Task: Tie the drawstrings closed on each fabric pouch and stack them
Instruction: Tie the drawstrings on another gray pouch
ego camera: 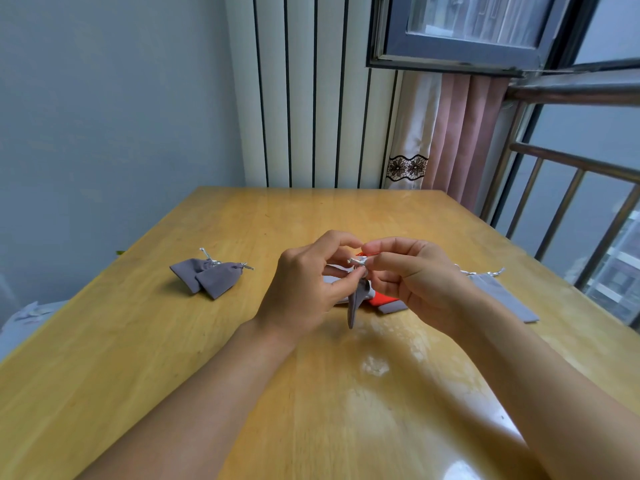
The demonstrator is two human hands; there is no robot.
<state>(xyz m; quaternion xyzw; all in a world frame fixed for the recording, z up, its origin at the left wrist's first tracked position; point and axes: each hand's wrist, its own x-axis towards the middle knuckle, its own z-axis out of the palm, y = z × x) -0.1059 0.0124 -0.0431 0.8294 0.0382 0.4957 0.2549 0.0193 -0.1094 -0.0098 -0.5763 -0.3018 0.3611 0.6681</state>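
Both hands are raised together over the middle of the wooden tabletop (242, 341). The left hand (301, 289) and right hand (412, 275) each pinch the thin silvery-white drawstring cord (358, 261) at the gathered neck of a small grey fabric pouch (356, 303), which hangs limp below the fingertips, clear of the wood. The knot appears to be in the making; whether it is already snug cannot be told.

The pouch looks light, soft and floppy, so it offers nothing to brace against. The cord is fine and probably a little slick, so it is best held close to the neck, one end in each hand, and pulled apart evenly.

Directly beneath the hands lie more flat grey pouches and a piece of bright red-orange fabric (379, 301), partly hidden. Towards the right edge rests a long flat grey pouch (502, 296) with its cords loose. Towards the left edge sit two closed grey pouches (207, 275), overlapping, with their cords gathered.
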